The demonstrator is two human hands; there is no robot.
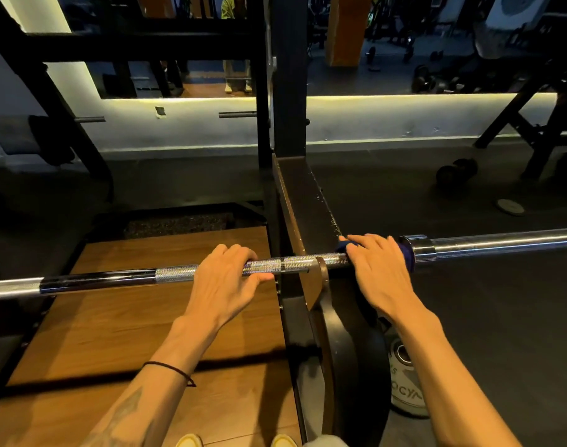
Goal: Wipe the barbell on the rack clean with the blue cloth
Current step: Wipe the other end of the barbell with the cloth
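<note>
The long chrome steel barbell (178,274) is seen lying level across the black steel rack (303,201), resting in the rack's hook just right of the frame's middle. The bar is gripped by the left hand (225,279) on its knurled section, just left of the rack upright, with the fingers curled over the top and the thumb underneath. The dark blue cloth (406,253) is wrapped around the shaft between the rack and the bar's collar, and it is clasped there by the right hand (377,269), whose fingers are folded over it; only the cloth's ends show, one at the fingertips and one at the collar.

The wiping step is judged to be in hand, with the short stretch of shaft inboard of the collar being worked while the bar is steadied by the other hand. How much of the bar has been cleaned cannot be told.

For the next move, the cloth would probably need to be slid along the shaft with firm pressure kept all round. The rack hook lies in the way toward the left, so the cloth would have to be released and rewrapped beyond it. The smooth sleeve (501,241) outside the collar is also to be covered.
</note>
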